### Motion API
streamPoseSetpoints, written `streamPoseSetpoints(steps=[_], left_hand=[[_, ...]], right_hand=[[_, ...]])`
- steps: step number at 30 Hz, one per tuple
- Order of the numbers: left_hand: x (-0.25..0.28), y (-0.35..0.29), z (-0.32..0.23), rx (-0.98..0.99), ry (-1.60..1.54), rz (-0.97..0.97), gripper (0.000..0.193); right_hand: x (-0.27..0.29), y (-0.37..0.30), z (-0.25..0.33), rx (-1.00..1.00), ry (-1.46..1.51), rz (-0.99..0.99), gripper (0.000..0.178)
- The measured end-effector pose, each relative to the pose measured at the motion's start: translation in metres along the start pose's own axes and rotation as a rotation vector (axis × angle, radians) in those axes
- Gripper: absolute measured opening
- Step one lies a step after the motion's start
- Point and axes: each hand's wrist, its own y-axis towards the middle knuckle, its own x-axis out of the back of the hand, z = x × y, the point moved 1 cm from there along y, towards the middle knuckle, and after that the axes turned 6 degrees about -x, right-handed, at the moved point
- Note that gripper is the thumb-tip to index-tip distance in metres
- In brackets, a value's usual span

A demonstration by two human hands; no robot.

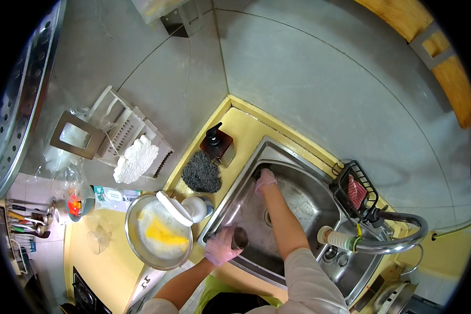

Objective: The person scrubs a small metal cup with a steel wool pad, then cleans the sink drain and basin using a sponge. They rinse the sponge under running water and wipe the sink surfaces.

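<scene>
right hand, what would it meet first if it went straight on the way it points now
The right hand would probably meet the sink basin's far corner wall first, though depth there is hard to judge.

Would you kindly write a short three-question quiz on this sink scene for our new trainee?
1. What does the person's left hand hold?
2. True or false: the metal bowl stands outside the sink.
3. Which is nearer to the pump bottle: the gray fuzzy pad or the faucet?

Key:
1. A dark cup-shaped vessel.
2. True.
3. The gray fuzzy pad.
</scene>
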Motion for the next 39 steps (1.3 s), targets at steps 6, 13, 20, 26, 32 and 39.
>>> streamPoseSetpoints(steps=[6,13,20,26,32,39], left_hand=[[-0.001,-0.002,0.003,-0.038,0.055,-0.051,0.090],[0.018,0.010,-0.014,0.065,0.011,0.020,0.084],[-0.029,0.064,-0.015,0.020,-0.354,0.074,0.067],[-0.118,0.093,-0.016,0.050,-0.511,-0.059,0.064],[-0.224,0.122,0.017,-0.067,-0.526,0.031,0.051],[-0.180,0.150,0.007,0.140,-0.202,0.695,0.053]], right_hand=[[-0.027,0.005,0.002,-0.074,0.598,-0.219,0.038],[-0.013,-0.038,-0.001,-0.275,1.201,-0.341,0.056],[0.040,-0.076,-0.071,-0.517,1.689,-0.717,0.078],[0.035,-0.021,-0.052,-0.453,1.863,-1.003,0.065],[-0.006,0.006,0.003,-0.251,1.738,-0.849,0.057],[0.020,-0.032,0.044,-0.476,2.096,-0.715,0.068]])
